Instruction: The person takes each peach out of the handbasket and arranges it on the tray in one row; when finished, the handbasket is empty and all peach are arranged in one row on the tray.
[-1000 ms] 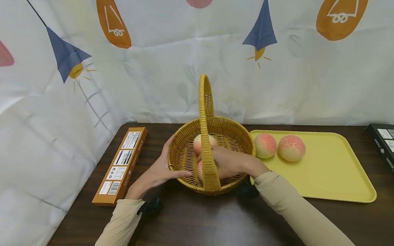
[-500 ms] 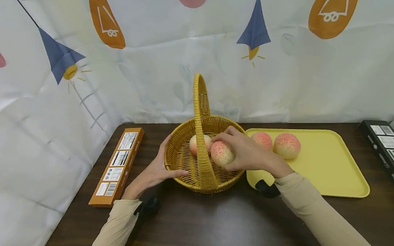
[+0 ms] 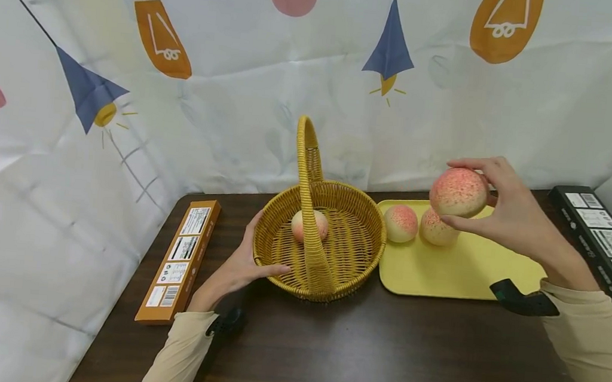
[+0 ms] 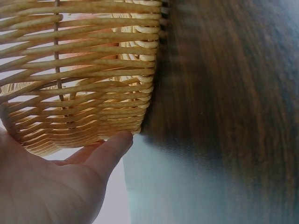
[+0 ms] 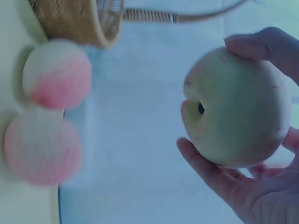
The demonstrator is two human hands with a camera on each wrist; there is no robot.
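Observation:
In the head view my right hand [image 3: 520, 217] holds a peach [image 3: 459, 193] raised above the yellow tray [image 3: 471, 282], thumb on one side and fingers on the other. The right wrist view shows this peach [image 5: 243, 109] close up, its stem hollow with a dark hole. Two more peaches, a left one [image 3: 402, 224] and a right one [image 3: 440, 228], lie side by side on the tray. My left hand [image 3: 241, 264] holds the left side of the woven basket [image 3: 351, 260], thumb at its front. One peach [image 3: 303, 225] sits inside, partly behind the basket's handle.
An orange box [image 3: 178, 262] with white labels lies left of the basket. At the far right lies a black box [image 3: 604, 238]. The dark table [image 3: 369, 346] ends at a white printed cloth [image 3: 237, 107] behind. The basket's tall handle [image 3: 309, 155] arches upward.
My right hand has lifted a peach out of the basket and carried it right, up over the tray. My left hand has stayed at the basket. The head view shifted slightly.

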